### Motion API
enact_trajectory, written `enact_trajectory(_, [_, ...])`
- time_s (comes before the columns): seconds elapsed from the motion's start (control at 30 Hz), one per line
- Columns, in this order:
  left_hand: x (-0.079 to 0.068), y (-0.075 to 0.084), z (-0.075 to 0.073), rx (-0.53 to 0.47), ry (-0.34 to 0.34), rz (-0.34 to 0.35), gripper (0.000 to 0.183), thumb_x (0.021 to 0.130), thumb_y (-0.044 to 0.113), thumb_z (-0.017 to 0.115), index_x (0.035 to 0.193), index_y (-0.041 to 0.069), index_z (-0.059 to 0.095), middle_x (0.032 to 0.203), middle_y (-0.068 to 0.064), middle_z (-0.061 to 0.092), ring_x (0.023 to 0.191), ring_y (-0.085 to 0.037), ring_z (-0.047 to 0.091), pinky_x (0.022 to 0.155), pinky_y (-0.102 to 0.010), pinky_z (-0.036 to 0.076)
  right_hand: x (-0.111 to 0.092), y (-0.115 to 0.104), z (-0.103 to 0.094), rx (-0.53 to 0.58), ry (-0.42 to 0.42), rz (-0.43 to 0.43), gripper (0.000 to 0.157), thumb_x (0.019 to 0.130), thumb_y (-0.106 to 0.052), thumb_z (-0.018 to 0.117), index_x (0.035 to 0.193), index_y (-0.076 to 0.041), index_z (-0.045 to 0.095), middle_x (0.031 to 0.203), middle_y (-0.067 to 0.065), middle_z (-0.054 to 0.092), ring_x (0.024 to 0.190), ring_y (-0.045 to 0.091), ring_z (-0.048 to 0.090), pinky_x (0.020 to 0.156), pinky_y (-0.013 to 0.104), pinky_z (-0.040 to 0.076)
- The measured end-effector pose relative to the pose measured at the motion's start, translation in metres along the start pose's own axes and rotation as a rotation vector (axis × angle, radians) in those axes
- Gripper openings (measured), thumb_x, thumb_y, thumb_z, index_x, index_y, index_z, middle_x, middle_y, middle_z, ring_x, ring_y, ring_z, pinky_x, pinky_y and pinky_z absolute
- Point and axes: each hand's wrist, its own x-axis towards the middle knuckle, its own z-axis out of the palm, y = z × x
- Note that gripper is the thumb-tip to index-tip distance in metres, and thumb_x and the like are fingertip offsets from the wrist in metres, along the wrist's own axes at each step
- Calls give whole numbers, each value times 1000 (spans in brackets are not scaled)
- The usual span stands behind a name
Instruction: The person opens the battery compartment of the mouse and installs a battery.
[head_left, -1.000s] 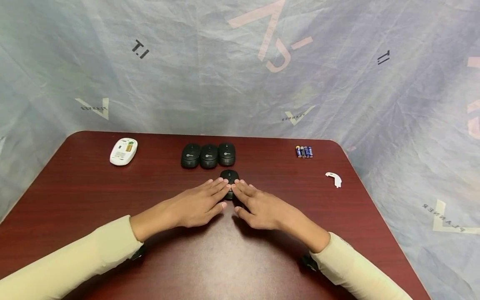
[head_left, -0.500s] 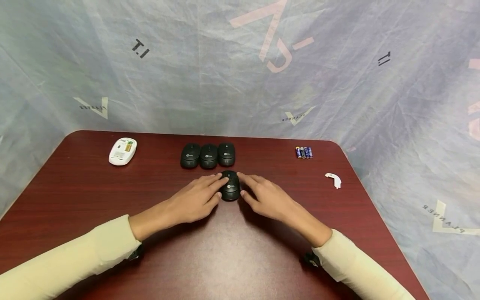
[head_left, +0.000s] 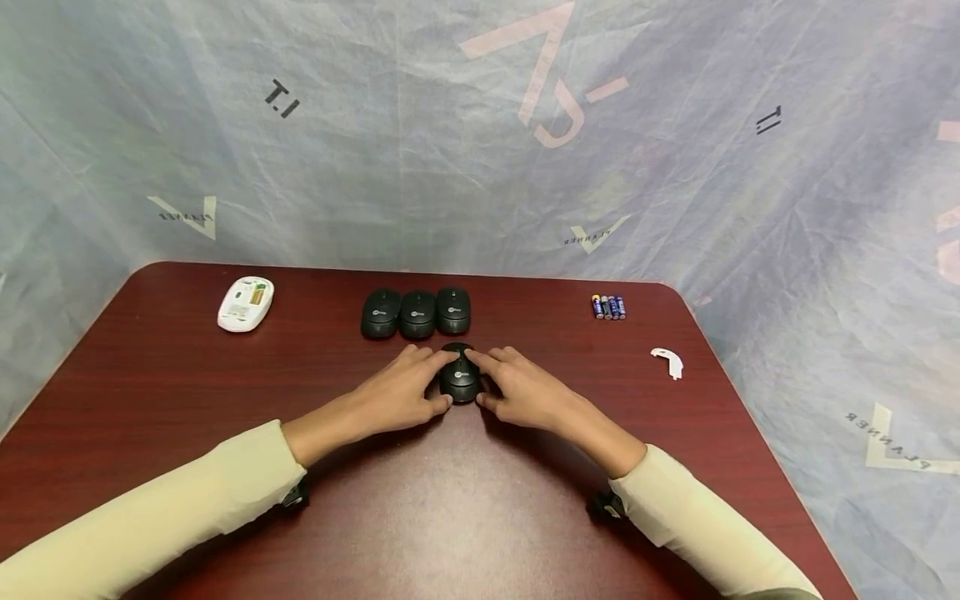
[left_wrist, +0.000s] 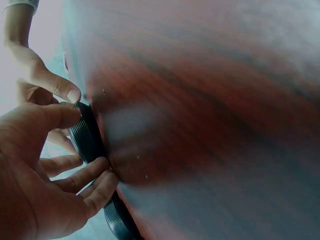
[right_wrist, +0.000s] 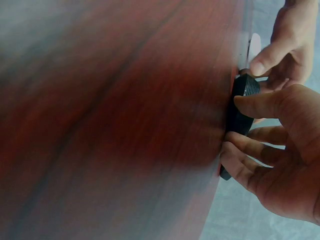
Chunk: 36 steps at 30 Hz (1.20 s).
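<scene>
A black wireless computer mouse point(head_left: 460, 382) lies right side up on the table, between the two hands. My left hand point(head_left: 393, 392) holds its left side, index finger on top near the front and thumb at the near edge. From the other side my right hand point(head_left: 536, 393) mirrors that hold, its index fingertip also on the top. In the left wrist view the thumb and fingers point(left_wrist: 102, 187) span the side of the mouse point(left_wrist: 89, 137). The right wrist view shows the mouse point(right_wrist: 239, 121) between thumb and fingers too.
Three more black mice point(head_left: 417, 315) stand in a row just behind. An upturned white mouse point(head_left: 238, 312) with its battery bay uncovered lies back left. Several batteries point(head_left: 608, 307) and a curved white cover point(head_left: 669, 362) lie to the right on the dark red table point(head_left: 465, 517).
Both hands lay flat over the mouse, fingertips meeting on top. They have drawn apart to its sides, uncovering its logo, and now hold it with thumbs and fingers. The mouse stays nearly in place.
</scene>
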Motion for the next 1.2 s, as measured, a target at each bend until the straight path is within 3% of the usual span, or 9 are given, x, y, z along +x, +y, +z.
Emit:
enact_trajectory(0.23, [6,-1,2,-39,22,-25,71,98,28,91,158,7,61,147,-18,71,134,-34,60,113,-55,59,4,0,-1,34,-13,10,76,101,-24,88,166,-4,54,120,11,66,116,24,58,96,39,55])
enact_trajectory(0.47, [4,-4,-3,-101,-6,-14,61,106,34,82,159,11,61,134,-14,73,134,-33,61,112,-57,59,2,5,0,51,52,-18,66,103,-19,85,162,-6,58,128,13,69,119,26,64,101,43,61])
enact_trajectory(0.77, [1,-5,-7,-184,71,54,46,116,36,67,155,12,63,134,-13,75,135,-36,63,114,-60,55,0,9,-3,101,159,-48,43,109,-20,78,148,-7,65,126,12,72,117,29,68,103,47,62])
enact_trajectory(0.8, [5,-14,-2,-208,93,94,48,117,41,64,156,14,63,133,-10,75,134,-32,64,114,-56,56,0,10,-4,116,167,-49,41,110,-21,77,147,-7,66,125,12,72,116,29,69,101,47,63])
enact_trajectory(1.0, [6,-16,1,-256,160,152,43,118,35,63,155,13,62,129,-8,74,116,-21,72,98,-44,62,2,10,-10,199,224,-39,29,112,-21,73,137,-7,71,114,8,74,105,23,70,89,39,62])
enact_trajectory(1.03, [2,-7,-3,-247,163,126,41,117,27,66,154,11,63,126,-9,74,112,-21,72,95,-45,62,2,10,-10,211,229,-35,28,112,-21,73,136,-7,72,113,7,75,103,21,70,88,38,62])
enact_trajectory(1.2, [5,-5,-3,-231,201,112,41,113,18,71,153,11,64,113,-6,70,101,-18,67,86,-34,56,2,7,-11,300,226,22,25,113,-23,72,132,-7,74,110,5,78,100,16,72,87,38,63])
